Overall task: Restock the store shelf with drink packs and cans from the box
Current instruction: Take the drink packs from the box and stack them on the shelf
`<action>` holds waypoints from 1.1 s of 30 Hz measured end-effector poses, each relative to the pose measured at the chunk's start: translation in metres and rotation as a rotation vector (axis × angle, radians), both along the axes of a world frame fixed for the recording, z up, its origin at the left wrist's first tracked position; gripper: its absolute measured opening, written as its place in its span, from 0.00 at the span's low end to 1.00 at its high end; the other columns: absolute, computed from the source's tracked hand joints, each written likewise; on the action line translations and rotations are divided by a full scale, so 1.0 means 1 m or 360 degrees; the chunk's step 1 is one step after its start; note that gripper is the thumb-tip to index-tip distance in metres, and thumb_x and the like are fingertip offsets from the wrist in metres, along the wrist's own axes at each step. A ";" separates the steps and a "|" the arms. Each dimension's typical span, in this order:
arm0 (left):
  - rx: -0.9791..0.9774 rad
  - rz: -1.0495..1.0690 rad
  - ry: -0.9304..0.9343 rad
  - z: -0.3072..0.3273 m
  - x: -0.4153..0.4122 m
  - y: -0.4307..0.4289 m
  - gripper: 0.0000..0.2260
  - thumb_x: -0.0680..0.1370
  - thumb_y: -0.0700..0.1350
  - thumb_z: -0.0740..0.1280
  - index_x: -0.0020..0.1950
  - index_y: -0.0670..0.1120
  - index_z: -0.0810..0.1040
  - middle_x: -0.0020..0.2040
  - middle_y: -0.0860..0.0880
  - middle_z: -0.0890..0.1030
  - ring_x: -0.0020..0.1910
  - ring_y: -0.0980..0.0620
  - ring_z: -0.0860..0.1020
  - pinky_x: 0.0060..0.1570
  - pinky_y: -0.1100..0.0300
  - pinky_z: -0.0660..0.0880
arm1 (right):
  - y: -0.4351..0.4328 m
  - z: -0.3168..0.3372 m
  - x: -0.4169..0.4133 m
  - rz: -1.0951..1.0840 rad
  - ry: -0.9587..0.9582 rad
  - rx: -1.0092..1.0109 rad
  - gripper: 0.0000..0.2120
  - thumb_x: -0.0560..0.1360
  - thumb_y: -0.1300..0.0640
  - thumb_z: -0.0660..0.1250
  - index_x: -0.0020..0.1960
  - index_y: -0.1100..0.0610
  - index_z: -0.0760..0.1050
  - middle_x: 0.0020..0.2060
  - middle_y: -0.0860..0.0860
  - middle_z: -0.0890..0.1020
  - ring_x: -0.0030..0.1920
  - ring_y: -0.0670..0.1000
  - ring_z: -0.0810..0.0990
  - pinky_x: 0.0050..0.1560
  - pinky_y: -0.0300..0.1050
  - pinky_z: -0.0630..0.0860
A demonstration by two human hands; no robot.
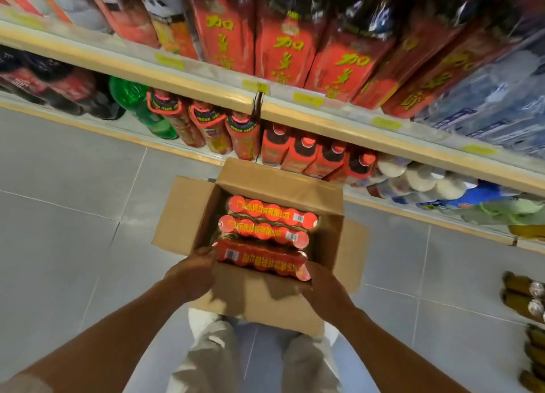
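Observation:
An open cardboard box stands on the floor in front of the shelf. Inside lie three red shrink-wrapped packs of cans with yellow lettering. The nearest pack is tilted up at the box's near side. My left hand grips its left end and my right hand grips its right end. The two other packs lie flat behind it. The bottom shelf holds red bottles; the shelf above carries tall red drink packs.
Green and dark bottles stand at the left of the bottom shelf, white-capped bottles at its right. More bottles lie at the right edge. Grey floor tiles spread left of the box. My legs are below the box.

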State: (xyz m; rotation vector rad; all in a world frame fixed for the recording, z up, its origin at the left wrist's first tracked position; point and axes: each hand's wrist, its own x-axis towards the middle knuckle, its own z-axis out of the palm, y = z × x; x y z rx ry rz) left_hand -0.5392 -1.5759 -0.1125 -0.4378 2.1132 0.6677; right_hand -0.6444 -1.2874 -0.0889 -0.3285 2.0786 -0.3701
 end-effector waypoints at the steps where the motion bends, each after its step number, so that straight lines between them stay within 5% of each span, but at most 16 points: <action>1: 0.0001 0.0041 0.0003 -0.011 -0.001 -0.001 0.28 0.78 0.44 0.64 0.78 0.49 0.62 0.77 0.46 0.63 0.74 0.45 0.65 0.71 0.53 0.66 | 0.001 -0.012 -0.002 -0.0054 -0.0013 -0.0015 0.16 0.80 0.52 0.66 0.67 0.44 0.68 0.63 0.45 0.78 0.62 0.49 0.79 0.57 0.35 0.75; 5: -0.0081 -0.0061 0.0154 -0.054 -0.005 0.000 0.30 0.77 0.39 0.62 0.79 0.49 0.59 0.78 0.45 0.62 0.78 0.42 0.57 0.75 0.49 0.61 | 0.007 -0.049 -0.009 -0.0137 0.0075 -0.0008 0.15 0.80 0.54 0.67 0.66 0.51 0.71 0.57 0.44 0.77 0.60 0.50 0.79 0.52 0.39 0.75; 8: -0.0079 -0.0083 0.0145 -0.081 -0.011 -0.001 0.32 0.77 0.41 0.64 0.79 0.48 0.58 0.78 0.45 0.61 0.78 0.41 0.57 0.76 0.50 0.58 | 0.011 -0.079 -0.011 -0.0108 0.0074 0.0130 0.23 0.79 0.56 0.67 0.72 0.54 0.67 0.65 0.52 0.75 0.65 0.55 0.76 0.60 0.45 0.74; 14: -0.0043 -0.0058 -0.0024 -0.124 -0.019 -0.004 0.32 0.78 0.47 0.66 0.79 0.52 0.57 0.78 0.45 0.60 0.72 0.42 0.69 0.70 0.52 0.67 | 0.004 -0.140 -0.004 0.0060 0.0033 0.0233 0.27 0.79 0.55 0.65 0.76 0.49 0.61 0.72 0.53 0.69 0.68 0.57 0.74 0.66 0.50 0.74; 22: 0.0074 0.0043 -0.0058 -0.159 -0.026 -0.003 0.30 0.75 0.46 0.69 0.76 0.54 0.64 0.74 0.46 0.66 0.71 0.45 0.69 0.70 0.52 0.68 | 0.001 -0.180 0.002 0.0040 -0.0050 0.0420 0.34 0.78 0.53 0.65 0.79 0.44 0.52 0.77 0.54 0.58 0.68 0.61 0.74 0.62 0.52 0.76; 33: 0.0133 -0.0051 -0.0043 -0.167 -0.036 -0.007 0.30 0.71 0.49 0.75 0.71 0.51 0.71 0.64 0.48 0.76 0.60 0.50 0.77 0.59 0.59 0.74 | 0.004 -0.196 -0.009 0.0017 -0.0127 0.0330 0.37 0.69 0.46 0.73 0.73 0.44 0.61 0.68 0.50 0.73 0.64 0.54 0.76 0.62 0.51 0.79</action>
